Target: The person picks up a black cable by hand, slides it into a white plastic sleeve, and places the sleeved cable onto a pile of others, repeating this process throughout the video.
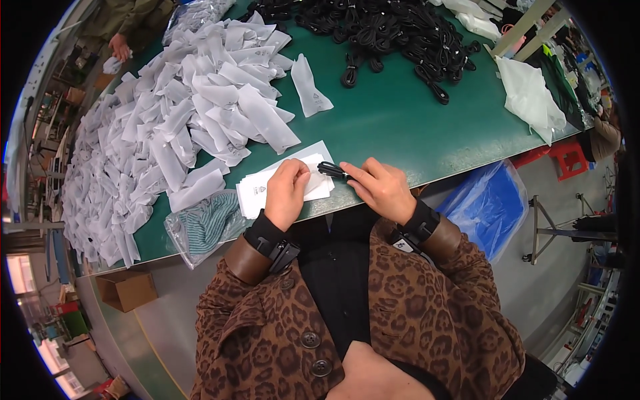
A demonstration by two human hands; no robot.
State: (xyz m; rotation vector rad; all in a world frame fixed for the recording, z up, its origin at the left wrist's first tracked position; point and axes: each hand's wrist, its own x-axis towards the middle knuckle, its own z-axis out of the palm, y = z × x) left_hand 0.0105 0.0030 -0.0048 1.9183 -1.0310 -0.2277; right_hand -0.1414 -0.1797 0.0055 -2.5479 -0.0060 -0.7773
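— What does the person wear?
— A leopard-print coat (413,313), brown with dark spots, buttoned with two dark round buttons (310,339) on the left front, over a black top (337,273).
— And the cuffs?
— Plain brown cuffs (248,260), then black wrist straps (421,223), each carrying a small black device (285,255).

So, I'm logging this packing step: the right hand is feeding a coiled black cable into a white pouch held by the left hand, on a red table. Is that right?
Not quite: the table is green, not red, as the head view shows. The rest stands: the right hand feeds the coiled black cable into the white pouch held by the left hand.
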